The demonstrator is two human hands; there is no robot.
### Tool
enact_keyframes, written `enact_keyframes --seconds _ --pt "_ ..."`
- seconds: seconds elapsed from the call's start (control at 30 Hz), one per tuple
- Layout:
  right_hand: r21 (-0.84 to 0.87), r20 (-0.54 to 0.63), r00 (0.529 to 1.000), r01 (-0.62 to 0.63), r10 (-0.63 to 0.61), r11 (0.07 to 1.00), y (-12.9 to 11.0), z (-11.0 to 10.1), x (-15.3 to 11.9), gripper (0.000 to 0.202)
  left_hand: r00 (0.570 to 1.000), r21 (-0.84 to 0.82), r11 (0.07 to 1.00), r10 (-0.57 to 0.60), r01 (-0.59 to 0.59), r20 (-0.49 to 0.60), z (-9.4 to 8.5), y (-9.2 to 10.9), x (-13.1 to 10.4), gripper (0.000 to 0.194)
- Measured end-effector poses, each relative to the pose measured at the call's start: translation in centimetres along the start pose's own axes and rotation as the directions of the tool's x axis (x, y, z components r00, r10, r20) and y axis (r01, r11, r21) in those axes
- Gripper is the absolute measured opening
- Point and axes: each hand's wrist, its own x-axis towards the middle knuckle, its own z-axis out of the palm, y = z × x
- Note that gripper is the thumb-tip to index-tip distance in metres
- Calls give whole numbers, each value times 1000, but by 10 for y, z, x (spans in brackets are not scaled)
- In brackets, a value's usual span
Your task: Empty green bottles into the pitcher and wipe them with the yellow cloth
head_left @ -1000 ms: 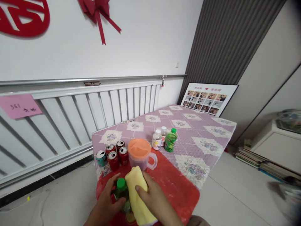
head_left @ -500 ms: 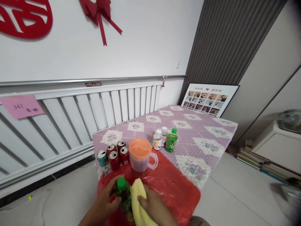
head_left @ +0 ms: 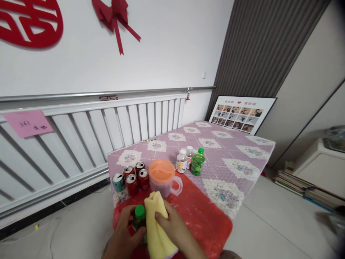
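Note:
My left hand [head_left: 126, 228] is wrapped round a green-capped bottle [head_left: 139, 217] that stands on the red plastic sheet [head_left: 201, 223]. A folded yellow cloth [head_left: 156, 230] is gripped in my right hand [head_left: 168, 221], its side against the bottle and covering part of it. Just beyond the cloth stands a clear pitcher with an orange lid [head_left: 161, 172], its handle toward the right. Left of the pitcher are several opened cans, red ones [head_left: 132, 184] and a teal one [head_left: 118, 182].
Two white-capped bottles [head_left: 182, 161] and another green-capped bottle [head_left: 197, 162] stand behind the pitcher on the patterned tablecloth [head_left: 210, 143]. A white radiator [head_left: 129, 124] runs along the table's far left side. A framed photo board [head_left: 239, 113] leans beyond the far edge.
My right hand has raised the yellow cloth and brought it closer to the bottle, now overlapping its right side. My left hand still holds the bottle. The camera view has shifted slightly.

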Motion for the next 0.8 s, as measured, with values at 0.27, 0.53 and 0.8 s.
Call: enact_keyframes --seconds 0.27,0.53,0.8 --pt "-161 66 993 -86 97 983 36 -3 -21 37 950 -129 992 33 8 311 -25 28 9 59" --pt "-77 -66 997 -34 29 996 -3 -18 -10 43 994 -76 997 -27 35 103 -8 9 -5 64" --pt "-6 -1 999 -33 33 999 -8 1 -6 44 997 -59 995 -77 78 31 -3 12 -7 48"
